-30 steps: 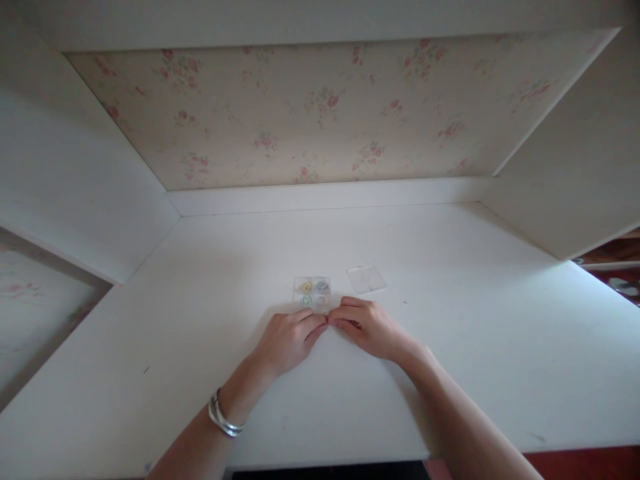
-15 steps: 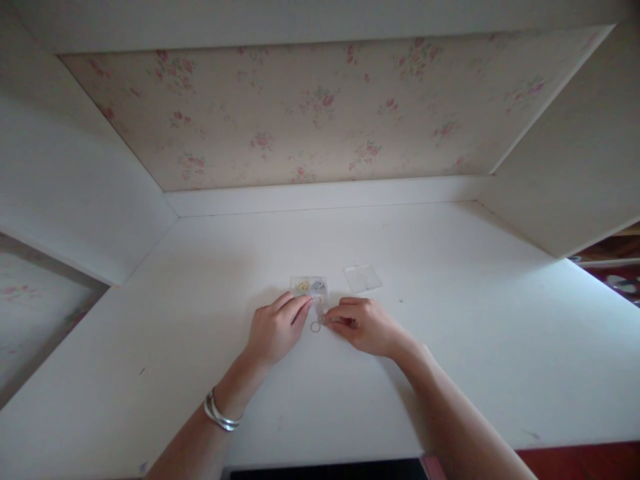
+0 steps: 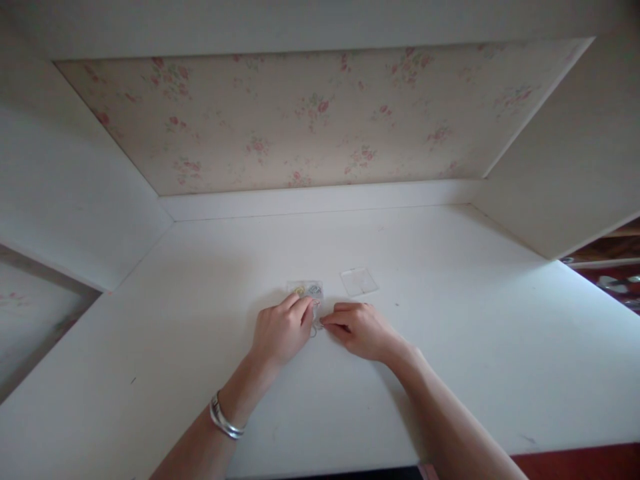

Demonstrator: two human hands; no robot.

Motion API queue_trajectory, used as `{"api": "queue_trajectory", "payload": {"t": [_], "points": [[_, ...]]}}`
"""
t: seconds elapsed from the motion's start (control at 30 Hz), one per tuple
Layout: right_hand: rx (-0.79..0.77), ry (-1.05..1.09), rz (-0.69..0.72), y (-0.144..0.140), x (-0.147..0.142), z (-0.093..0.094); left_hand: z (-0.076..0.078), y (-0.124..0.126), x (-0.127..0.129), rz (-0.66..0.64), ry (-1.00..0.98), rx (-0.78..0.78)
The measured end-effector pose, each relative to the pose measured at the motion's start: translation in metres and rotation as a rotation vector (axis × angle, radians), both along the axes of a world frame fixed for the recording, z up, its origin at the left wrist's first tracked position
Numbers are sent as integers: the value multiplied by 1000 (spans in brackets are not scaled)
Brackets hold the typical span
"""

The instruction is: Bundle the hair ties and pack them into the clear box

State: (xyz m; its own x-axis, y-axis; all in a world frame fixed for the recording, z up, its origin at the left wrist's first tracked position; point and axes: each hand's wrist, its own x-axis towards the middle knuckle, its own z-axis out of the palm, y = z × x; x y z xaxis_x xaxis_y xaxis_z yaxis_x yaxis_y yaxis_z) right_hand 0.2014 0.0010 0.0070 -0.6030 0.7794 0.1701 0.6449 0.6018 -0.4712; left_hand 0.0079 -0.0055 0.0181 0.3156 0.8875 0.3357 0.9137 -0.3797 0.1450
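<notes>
Clear plastic catches the light at the middle of the white painted bench (image 3: 450, 347): a small see-through compartment box (image 3: 306, 291) with yellow and blue-grey rings showing in its far cells. The left hand (image 3: 281, 330) lies curled over the box's near edge, fingers bent and pressed down on it, so the near cells are hidden. The right hand (image 3: 357, 328) comes in from the other side, thumb and forefinger pinched together, their tips almost meeting the left hand's fingertips. Right between the two hands sits a small thin wire ring (image 3: 313, 331), on the bench just in front of the box; whether the pinch actually grips it is too small to tell. A flat square clear plastic lid (image 3: 359, 281) lies by itself just to the right of the box, apart from both hands. A silver bangle (image 3: 225, 420) circles the left wrist. Behind the bench rises a faded floral-papered back panel (image 3: 320, 113).
</notes>
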Motion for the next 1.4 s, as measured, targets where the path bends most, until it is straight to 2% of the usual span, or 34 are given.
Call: {"api": "queue_trajectory", "payload": {"t": [0.27,0.4,0.5,0.67,0.77,0.93,1.0,1.17,1.4], "points": [[-22,160,-64,0,-2,6,2,1,2,0,-17,-37],[13,298,-189,6,-3,-1,2,-2,-7,1,-166,32],[61,345,-267,9,-8,-7,2,-8,-18,-39,-223,-6],[70,244,-235,7,-18,-11,0,-18,-28,-231,-122,-155],[61,207,-263,7,-19,-12,-2,-18,-27,-249,-96,-169],[41,345,-363,10,-11,-9,-5,-18,-23,-251,-38,-207],[2,357,-331,8,-6,-6,-6,-18,-23,-248,-19,-234],[-78,275,-118,4,-2,1,-9,-19,-24,-269,36,-262],[-74,138,-28,4,-3,-2,-13,-20,-26,-242,121,-206]]}}
